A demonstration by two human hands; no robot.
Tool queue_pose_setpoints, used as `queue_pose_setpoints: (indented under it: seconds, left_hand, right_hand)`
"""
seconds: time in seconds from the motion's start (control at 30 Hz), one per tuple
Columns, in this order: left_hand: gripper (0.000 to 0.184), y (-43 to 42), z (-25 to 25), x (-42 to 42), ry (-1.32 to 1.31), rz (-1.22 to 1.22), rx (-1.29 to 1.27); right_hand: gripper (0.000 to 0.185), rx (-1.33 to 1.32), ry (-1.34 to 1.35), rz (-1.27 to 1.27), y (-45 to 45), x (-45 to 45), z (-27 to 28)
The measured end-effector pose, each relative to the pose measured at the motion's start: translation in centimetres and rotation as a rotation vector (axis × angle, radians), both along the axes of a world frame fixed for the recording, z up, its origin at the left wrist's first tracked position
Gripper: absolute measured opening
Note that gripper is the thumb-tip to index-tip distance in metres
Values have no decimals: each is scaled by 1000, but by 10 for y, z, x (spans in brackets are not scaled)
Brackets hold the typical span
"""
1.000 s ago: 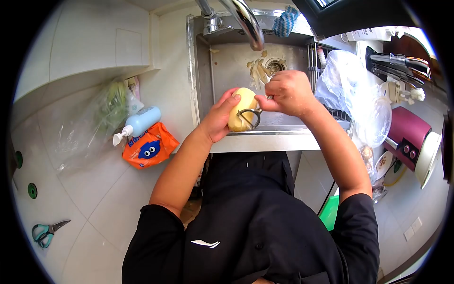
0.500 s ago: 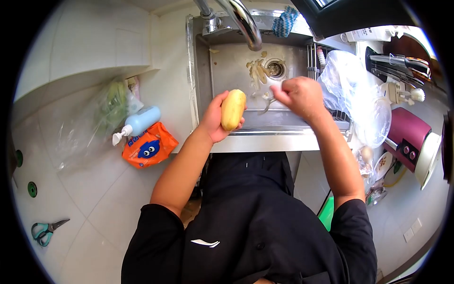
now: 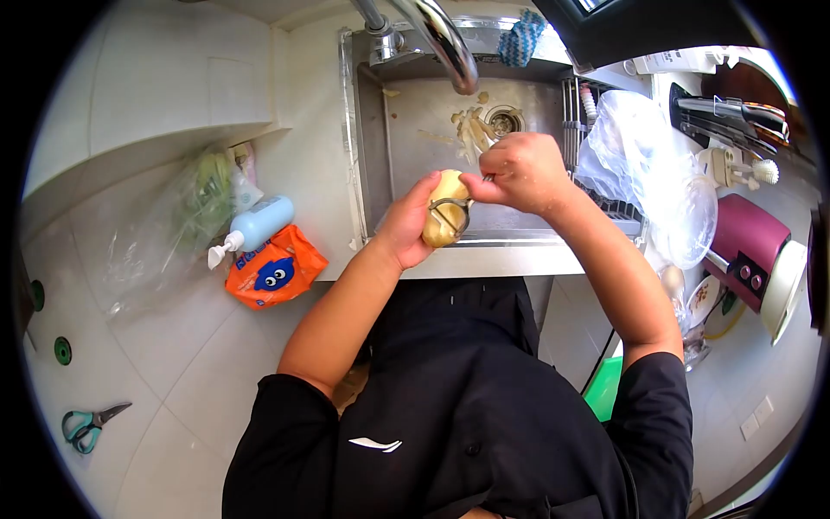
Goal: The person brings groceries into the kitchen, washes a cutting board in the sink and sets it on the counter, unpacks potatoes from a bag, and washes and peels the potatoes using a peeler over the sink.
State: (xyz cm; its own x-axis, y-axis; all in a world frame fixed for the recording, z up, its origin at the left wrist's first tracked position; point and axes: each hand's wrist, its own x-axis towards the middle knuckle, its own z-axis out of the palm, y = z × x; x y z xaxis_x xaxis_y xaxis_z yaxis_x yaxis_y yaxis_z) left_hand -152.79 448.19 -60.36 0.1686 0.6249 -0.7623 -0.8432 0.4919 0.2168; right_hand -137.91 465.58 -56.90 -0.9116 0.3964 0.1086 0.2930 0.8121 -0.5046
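Over the front of the steel sink (image 3: pixel 406 156), my left hand (image 3: pixel 408 223) is wrapped round a yellow potato (image 3: pixel 443 227), partly peeled, with brownish skin on its lower part. My right hand (image 3: pixel 522 173) is closed on a peeler (image 3: pixel 460 204), whose handle is mostly hidden by the fingers. The peeler's head lies across the middle of the potato and touches it. Behind my hands, several strips of peel (image 3: pixel 473 130) lie in the sink beside the drain (image 3: pixel 503 123).
A chrome faucet (image 3: pixel 445 48) arches over the sink. To the left are a blue pump bottle (image 3: pixel 264 222), an orange packet (image 3: pixel 275 268) and scissors (image 3: pixel 93 426). On the right stand a rack with plastic bags (image 3: pixel 627 143), a knife block (image 3: pixel 687 112) and a maroon appliance (image 3: pixel 735 242).
My right hand has moved left and brought the peeler from beside the potato onto it. The potato has turned in my left hand, showing more unpeeled skin, and sits slightly further right.
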Motion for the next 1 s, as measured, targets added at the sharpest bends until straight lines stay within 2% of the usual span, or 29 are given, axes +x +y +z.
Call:
queue_pose_setpoints:
  seconds: [0.1, 0.17, 0.2, 0.23, 0.3, 0.33, 0.37, 0.43, 0.5, 0.57, 0.63, 0.77, 0.83, 1.0]
  left_hand:
    - [46, 1, 1, -5, -18, -10, 26]
    - [47, 1, 0, -9, -13, -17, 27]
    - [48, -1, -4, -12, 14, -28, 35]
    - [49, -4, -6, -16, 41, -37, 43]
    - [50, -8, -8, -20, -8, 1, 44]
    - [51, -8, -9, -21, -61, 34, 44]
    - [51, -7, -11, -21, -62, 39, 45]
    - [53, -4, -3, -20, -128, 134, -125]
    - [53, -8, -16, -21, -143, 119, -95]
    - [54, -8, -23, -23, -154, 97, -61]
    - [52, -6, -23, -23, -149, 10, -23]
    - [52, 0, -14, -14, -122, 2, -124]
    - [52, 0, -9, -13, -167, 3, -67]
    - [53, -6, -4, -11, -201, -26, 40]
  right_hand:
    - [48, -12, 25, -10, 18, 4, -15]
    - [48, 54, -32, -116, 32, 10, -27]
    - [47, 117, -157, -174, 40, 14, -30]
    - [44, 179, -505, -250, 45, 13, -21]
    - [44, 150, -782, -326, 55, 23, -32]
    - [44, 153, -782, -327, 54, 25, -34]
    - [44, 144, -772, -352, 52, 30, -34]
    - [44, 132, -766, -366, 37, 28, -19]
    - [46, -43, -438, -395, 18, 21, -3]
    - [45, -22, -148, -272, 2, 14, 1]
    - [45, 4, -59, -189, -7, 5, 5]
    - [47, -9, -33, -154, -13, -6, 7]
    - [47, -6, -29, -75, -11, -8, 3]
    - [47, -27, -18, -66, -7, -6, -1]
